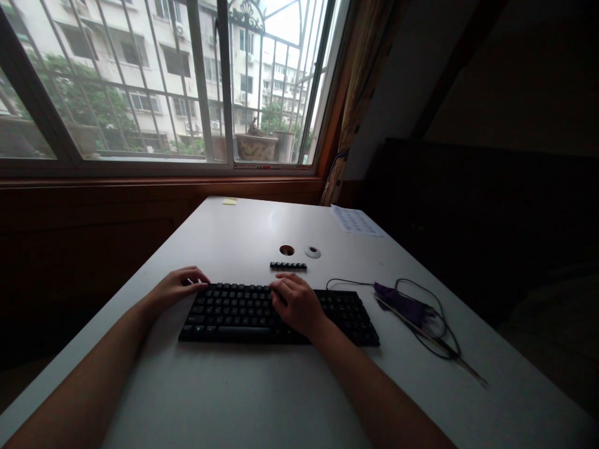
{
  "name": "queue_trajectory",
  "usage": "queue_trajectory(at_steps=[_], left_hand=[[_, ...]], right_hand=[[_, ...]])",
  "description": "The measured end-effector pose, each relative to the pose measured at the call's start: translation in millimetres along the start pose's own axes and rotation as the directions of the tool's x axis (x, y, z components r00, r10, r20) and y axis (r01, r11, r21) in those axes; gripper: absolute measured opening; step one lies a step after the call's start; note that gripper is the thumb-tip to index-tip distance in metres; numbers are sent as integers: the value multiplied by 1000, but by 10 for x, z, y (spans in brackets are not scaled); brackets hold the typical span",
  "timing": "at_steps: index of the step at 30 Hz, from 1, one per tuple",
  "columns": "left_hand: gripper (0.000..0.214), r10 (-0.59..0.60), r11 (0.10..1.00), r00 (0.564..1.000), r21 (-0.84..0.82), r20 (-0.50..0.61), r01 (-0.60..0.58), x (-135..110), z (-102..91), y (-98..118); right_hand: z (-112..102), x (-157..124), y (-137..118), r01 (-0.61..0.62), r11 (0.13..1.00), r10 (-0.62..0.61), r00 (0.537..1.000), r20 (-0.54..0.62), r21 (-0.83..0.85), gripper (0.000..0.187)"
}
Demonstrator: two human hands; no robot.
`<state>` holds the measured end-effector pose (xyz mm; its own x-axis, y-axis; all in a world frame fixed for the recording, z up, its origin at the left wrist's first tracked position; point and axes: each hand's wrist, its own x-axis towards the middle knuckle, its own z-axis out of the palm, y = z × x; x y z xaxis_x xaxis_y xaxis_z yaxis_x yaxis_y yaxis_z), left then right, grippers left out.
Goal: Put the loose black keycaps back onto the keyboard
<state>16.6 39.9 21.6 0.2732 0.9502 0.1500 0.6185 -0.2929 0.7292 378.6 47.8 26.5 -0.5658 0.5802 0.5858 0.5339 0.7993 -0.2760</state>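
Observation:
A black keyboard lies flat on the white table. My left hand is at its back left corner, thumb and fingers bent against the edge. My right hand bends over the middle of the keyboard, its fingertips close together at the back row of keys. Whatever those fingertips hold, if anything, is too small and covered to make out. Just behind the keyboard, several loose black keycaps stand in a short straight row. Part of the keys is hidden under my right hand and forearm.
Right of the keyboard lie a purple cloth pouch, a looped black cable and a thin rod. Farther back are a cable hole, its round cover, a printed sheet and a yellow note. A barred window stands beyond.

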Motion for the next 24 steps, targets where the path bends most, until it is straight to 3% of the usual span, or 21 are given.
queue_trajectory(at_steps=[24], left_hand=[[31,-1,1000,1000,-12,-1,1,-2,5,5]], right_hand=[[21,4,44,-12,1000,11,1000,26,8,24]])
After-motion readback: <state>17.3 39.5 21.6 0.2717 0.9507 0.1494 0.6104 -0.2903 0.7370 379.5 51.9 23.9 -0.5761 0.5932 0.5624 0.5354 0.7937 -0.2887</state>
